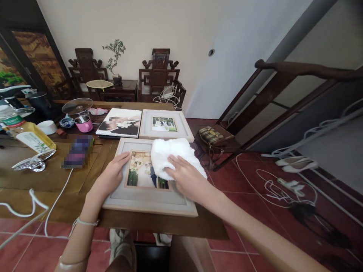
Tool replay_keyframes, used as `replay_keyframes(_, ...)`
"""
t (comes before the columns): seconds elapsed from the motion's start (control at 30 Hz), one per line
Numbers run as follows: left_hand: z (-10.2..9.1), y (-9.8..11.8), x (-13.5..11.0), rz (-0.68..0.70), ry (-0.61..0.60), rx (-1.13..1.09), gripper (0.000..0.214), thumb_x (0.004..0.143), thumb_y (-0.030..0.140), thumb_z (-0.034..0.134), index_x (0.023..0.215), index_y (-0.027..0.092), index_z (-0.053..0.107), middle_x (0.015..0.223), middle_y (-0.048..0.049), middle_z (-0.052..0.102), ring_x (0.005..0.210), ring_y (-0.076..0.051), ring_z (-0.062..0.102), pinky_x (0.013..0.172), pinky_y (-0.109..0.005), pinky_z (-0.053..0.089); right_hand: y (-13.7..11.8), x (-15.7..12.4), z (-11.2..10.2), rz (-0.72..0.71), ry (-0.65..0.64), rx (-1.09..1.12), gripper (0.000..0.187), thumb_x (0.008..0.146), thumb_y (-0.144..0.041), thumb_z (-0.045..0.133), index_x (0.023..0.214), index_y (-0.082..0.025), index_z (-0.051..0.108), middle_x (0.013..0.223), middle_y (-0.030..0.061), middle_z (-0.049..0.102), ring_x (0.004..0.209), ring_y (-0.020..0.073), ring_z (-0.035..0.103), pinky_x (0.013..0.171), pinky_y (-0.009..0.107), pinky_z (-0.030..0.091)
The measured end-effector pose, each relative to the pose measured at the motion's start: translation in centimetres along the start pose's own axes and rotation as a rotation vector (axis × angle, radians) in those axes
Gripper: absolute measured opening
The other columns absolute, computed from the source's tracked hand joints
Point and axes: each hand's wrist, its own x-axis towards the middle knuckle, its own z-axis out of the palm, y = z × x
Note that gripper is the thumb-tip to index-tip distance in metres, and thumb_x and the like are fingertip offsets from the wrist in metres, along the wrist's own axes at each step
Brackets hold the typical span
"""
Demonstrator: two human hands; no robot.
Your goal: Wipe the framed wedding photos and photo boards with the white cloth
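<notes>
A picture frame [150, 209] with a pale wooden border and a small photo inside lies flat on the wooden table in front of me. My left hand [113, 173] rests on its left side, fingers stretched out toward the inner photo. Under my right hand [185, 175] is a fluffy white cloth [181, 149], pressed onto the frame's right part and hanging over its right edge. The cloth hides the upper right corner and part of the photo. Just behind, a second light frame [146, 122] and a photo album [120, 122] lie side by side.
On the left of the table [65, 206] are a phone [78, 151] with a white cable, a hair claw [34, 160], a bottle [31, 132] of yellow liquid and a pink mug [83, 124]. A wooden chair [272, 85] with a plaid bag [211, 136] stands right.
</notes>
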Motion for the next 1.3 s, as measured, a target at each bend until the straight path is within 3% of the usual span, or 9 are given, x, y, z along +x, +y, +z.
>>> replay_keyframes(0.13, 0.4, 0.0, -0.2, -0.013, 0.007, -0.004, 0.059, 0.086, 0.003, 0.030, 0.140, 0.004, 0.053, 0.149, -0.0181, 0.049, 0.141, -0.024, 0.045, 0.120, -0.045, 0.033, -3.1, -3.3, -1.9, -0.041, -0.082, 0.095, 0.055, 0.066, 0.003, 0.051, 0.113, -0.012, 0.073, 0.134, 0.0282, 0.059, 0.131, 0.0367, 0.053, 0.109, 0.050, 0.043)
replay_keyframes(0.3, 0.7, 0.2, -0.3, -0.035, 0.006, -0.012, 0.049, 0.102, 0.028, 0.032, 0.142, 0.007, 0.051, 0.151, -0.0168, 0.047, 0.141, -0.026, 0.044, 0.120, -0.046, 0.032, -5.5, -5.7, -2.4, -0.064, -0.132, 0.171, 0.053, 0.062, 0.001, 0.051, 0.106, -0.014, 0.076, 0.131, 0.0291, 0.061, 0.126, 0.0377, 0.057, 0.103, 0.050, 0.049)
replay_keyframes(0.4, 0.7, 0.2, -0.3, -0.029, -0.013, -0.008, 0.050, 0.103, 0.031, 0.030, 0.144, 0.009, 0.049, 0.153, -0.0155, 0.045, 0.142, -0.025, 0.042, 0.120, -0.046, 0.033, -4.5, -4.3, -1.7, 0.024, -0.079, 0.169, 0.059, 0.064, 0.003, 0.049, 0.116, -0.015, 0.072, 0.138, 0.0256, 0.057, 0.133, 0.0353, 0.051, 0.110, 0.049, 0.042)
replay_keyframes(0.57, 0.7, 0.1, -0.4, -0.026, -0.027, -0.002, 0.050, 0.104, 0.032, 0.029, 0.145, 0.010, 0.047, 0.154, -0.0144, 0.045, 0.143, -0.024, 0.040, 0.120, -0.045, 0.032, -0.7, 1.1, 0.2, 0.184, 0.021, 0.056, 0.060, 0.075, 0.001, 0.049, 0.132, -0.010, 0.062, 0.154, 0.0252, 0.038, 0.145, 0.0377, 0.031, 0.118, 0.049, 0.029)
replay_keyframes(0.73, 0.7, 0.3, -0.5, -0.050, -0.044, 0.016, 0.050, 0.104, 0.031, 0.028, 0.147, 0.012, 0.045, 0.155, -0.0133, 0.043, 0.144, -0.024, 0.038, 0.120, -0.047, 0.033, 0.4, 4.0, 1.1, 0.141, -0.006, 0.038, 0.054, 0.080, -0.001, 0.050, 0.130, -0.014, 0.065, 0.157, 0.0190, 0.036, 0.147, 0.0418, 0.026, 0.118, 0.058, 0.022)
replay_keyframes(0.83, 0.7, 0.4, -0.5, -0.042, -0.041, 0.016, 0.049, 0.104, 0.030, 0.027, 0.147, 0.012, 0.044, 0.155, -0.0137, 0.043, 0.145, -0.023, 0.038, 0.120, -0.047, 0.032, -1.1, 2.5, 0.3, 0.083, -0.061, 0.053, 0.052, 0.080, 0.000, 0.049, 0.127, -0.013, 0.067, 0.155, 0.0202, 0.040, 0.145, 0.0423, 0.030, 0.117, 0.061, 0.023)
replay_keyframes(1.1, 0.7, 0.4, -0.4, -0.037, -0.032, 0.030, 0.049, 0.103, 0.028, 0.029, 0.146, 0.012, 0.046, 0.155, -0.0139, 0.043, 0.145, -0.024, 0.037, 0.121, -0.047, 0.032, -5.8, -4.9, -4.7, -0.075, -0.359, 0.266, 0.058, 0.071, 0.003, 0.053, 0.122, -0.018, 0.070, 0.155, 0.0186, 0.039, 0.143, 0.0422, 0.033, 0.115, 0.061, 0.030)
replay_keyframes(1.2, 0.7, 0.4, -0.3, -0.029, -0.052, 0.043, 0.050, 0.102, 0.025, 0.028, 0.146, 0.009, 0.046, 0.155, -0.0144, 0.043, 0.145, -0.024, 0.037, 0.121, -0.046, 0.031, -6.0, -4.9, -4.3, -0.044, -0.338, 0.311, 0.062, 0.070, 0.004, 0.049, 0.124, -0.019, 0.070, 0.155, 0.0160, 0.039, 0.144, 0.0402, 0.031, 0.117, 0.059, 0.029)
replay_keyframes(1.3, 0.6, 0.4, -0.2, -0.031, -0.058, 0.046, 0.050, 0.102, 0.025, 0.028, 0.145, 0.008, 0.047, 0.154, -0.0146, 0.044, 0.145, -0.023, 0.037, 0.121, -0.045, 0.031, -4.9, -2.9, -2.4, 0.022, -0.213, 0.299, 0.063, 0.072, 0.003, 0.048, 0.128, -0.019, 0.067, 0.157, 0.0150, 0.039, 0.147, 0.0374, 0.024, 0.120, 0.058, 0.021)
